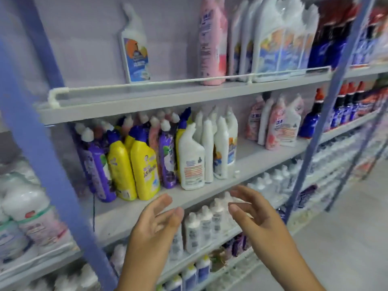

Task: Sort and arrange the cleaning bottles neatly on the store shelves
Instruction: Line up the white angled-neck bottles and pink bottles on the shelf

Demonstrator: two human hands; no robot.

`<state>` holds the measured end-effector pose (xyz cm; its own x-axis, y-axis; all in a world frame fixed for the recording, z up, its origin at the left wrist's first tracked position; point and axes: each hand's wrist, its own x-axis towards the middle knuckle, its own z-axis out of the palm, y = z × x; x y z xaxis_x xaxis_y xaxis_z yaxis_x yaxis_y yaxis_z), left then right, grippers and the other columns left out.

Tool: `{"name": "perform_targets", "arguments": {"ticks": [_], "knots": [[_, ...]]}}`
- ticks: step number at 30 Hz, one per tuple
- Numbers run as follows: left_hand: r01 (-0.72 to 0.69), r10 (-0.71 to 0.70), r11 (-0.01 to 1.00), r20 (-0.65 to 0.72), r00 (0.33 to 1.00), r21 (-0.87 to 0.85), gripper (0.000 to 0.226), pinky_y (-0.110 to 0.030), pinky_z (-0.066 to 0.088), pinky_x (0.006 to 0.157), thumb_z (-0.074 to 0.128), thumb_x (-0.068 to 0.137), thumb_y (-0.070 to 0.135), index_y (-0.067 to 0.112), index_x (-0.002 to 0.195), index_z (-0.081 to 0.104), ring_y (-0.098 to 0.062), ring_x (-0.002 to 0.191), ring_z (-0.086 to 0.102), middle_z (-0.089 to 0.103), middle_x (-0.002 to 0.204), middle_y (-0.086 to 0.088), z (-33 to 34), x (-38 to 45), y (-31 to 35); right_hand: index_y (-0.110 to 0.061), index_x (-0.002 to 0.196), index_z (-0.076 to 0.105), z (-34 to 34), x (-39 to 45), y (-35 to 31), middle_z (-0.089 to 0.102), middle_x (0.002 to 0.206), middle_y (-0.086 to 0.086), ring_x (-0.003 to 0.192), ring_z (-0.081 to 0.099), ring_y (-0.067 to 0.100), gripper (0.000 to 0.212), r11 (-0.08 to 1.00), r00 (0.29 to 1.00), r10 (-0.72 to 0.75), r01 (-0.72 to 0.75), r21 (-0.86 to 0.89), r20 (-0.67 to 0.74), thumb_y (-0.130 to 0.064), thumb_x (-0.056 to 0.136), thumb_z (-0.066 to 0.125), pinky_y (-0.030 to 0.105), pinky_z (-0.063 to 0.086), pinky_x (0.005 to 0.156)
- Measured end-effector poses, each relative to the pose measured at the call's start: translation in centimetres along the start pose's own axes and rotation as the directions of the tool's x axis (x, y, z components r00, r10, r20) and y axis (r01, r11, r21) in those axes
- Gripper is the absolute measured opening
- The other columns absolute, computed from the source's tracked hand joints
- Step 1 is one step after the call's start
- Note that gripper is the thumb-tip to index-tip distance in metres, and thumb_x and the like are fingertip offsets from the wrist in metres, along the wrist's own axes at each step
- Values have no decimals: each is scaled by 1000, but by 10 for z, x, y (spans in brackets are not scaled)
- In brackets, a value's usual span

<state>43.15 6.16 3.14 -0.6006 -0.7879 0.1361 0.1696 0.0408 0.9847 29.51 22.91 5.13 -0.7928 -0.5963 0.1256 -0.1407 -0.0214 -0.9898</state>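
Observation:
On the middle shelf (258, 162) stand purple bottles (97, 164), yellow bottles (144, 166) and white bottles (192, 162) with bent necks, packed together. Pink and white bottles (277, 124) stand further right. One white bottle (135, 51) stands alone on the upper shelf (147, 95), with a pink bottle (213, 40) and several white bottles (279, 38) to its right. My left hand (156, 223) and my right hand (254, 211) hover in front of the middle shelf's edge, palms facing each other, fingers relaxed, holding nothing.
A blue upright post (52, 143) stands at the left and another (327, 106) at the right. Lower shelves hold several small white bottles (201, 225). Dark blue bottles with red caps (344, 103) fill the bay to the right. The grey aisle floor (346, 238) lies at the right.

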Motion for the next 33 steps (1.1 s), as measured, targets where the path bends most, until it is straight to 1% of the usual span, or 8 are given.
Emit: {"name": "perform_targets", "arguments": {"ticks": [3, 7, 12, 19, 22, 26, 28, 33], "knots": [[32, -33, 999, 44, 999, 25, 42, -27, 51, 89, 77, 77, 32, 27, 118, 67, 10, 96, 68, 73, 118, 16, 71, -3, -2, -49, 125, 57, -69, 6, 7, 63, 124, -31, 109, 63, -7, 51, 1000, 1000, 18, -18, 7, -23, -57, 76, 67, 26, 52, 92], [32, -42, 995, 97, 994, 99, 53, -24, 47, 88, 73, 66, 56, 45, 117, 64, 16, 101, 64, 68, 113, 35, 158, -6, -5, -47, 126, 57, -163, 17, 18, 63, 126, -30, 111, 64, -6, 47, 1000, 995, 0, -3, -24, -100, -54, 81, 68, 28, 54, 93], [30, -43, 989, 89, 995, 142, 56, -17, 46, 79, 72, 66, 60, 47, 120, 62, 18, 104, 61, 63, 111, 43, 232, 1, -4, -48, 129, 56, -236, 39, 21, 63, 124, -34, 112, 63, -6, 50, 999, 994, 47, -49, -18, -102, -58, 81, 67, 34, 52, 99], [50, -66, 982, 84, 994, 184, 60, -23, 47, 88, 73, 64, 61, 47, 120, 62, 11, 111, 62, 66, 118, 34, 293, 40, -32, -54, 128, 53, -278, 97, 50, 61, 124, -36, 112, 63, -6, 52, 996, 993, 90, -90, 7, -73, -62, 78, 66, 31, 52, 96], [91, -104, 982, 70, 992, 165, 43, -22, 46, 87, 77, 78, 44, 44, 119, 64, 10, 109, 63, 67, 118, 34, 317, 74, -56, -53, 124, 54, -291, 132, 65, 62, 120, -37, 110, 64, -7, 58, 990, 989, 138, -138, 2, -47, -66, 69, 67, 35, 52, 100], [125, -134, 983, 60, 989, 133, 34, -21, 46, 87, 77, 86, 30, 40, 116, 66, 13, 100, 66, 70, 114, 32, 354, 126, -90, -48, 122, 57, -316, 189, 81, 65, 120, -31, 105, 65, -8, 42, 981, 982, 184, -186, -49, -46, -50, 82, 70, 33, 55, 98], [143, -152, 982, 65, 986, 126, 32, -19, 46, 84, 76, 87, 32, 40, 115, 66, 14, 98, 66, 70, 114, 31, 374, 153, -102, -48, 121, 57, -334, 220, 82, 65, 119, -32, 103, 65, -11, 37, 976, 978, 205, -208, -69, -50, -43, 87, 70, 30, 55, 93], [112, -130, 981, 108, 986, 159, 41, -15, 46, 80, 72, 79, 53, 47, 118, 61, 18, 102, 61, 65, 116, 37, 424, 213, -105, -48, 122, 60, -371, 292, 84, 64, 114, -37, 104, 66, -4, 44, 976, 981, 161, -175, -128, -107, -55, 80, 68, 31, 53, 93]]}}
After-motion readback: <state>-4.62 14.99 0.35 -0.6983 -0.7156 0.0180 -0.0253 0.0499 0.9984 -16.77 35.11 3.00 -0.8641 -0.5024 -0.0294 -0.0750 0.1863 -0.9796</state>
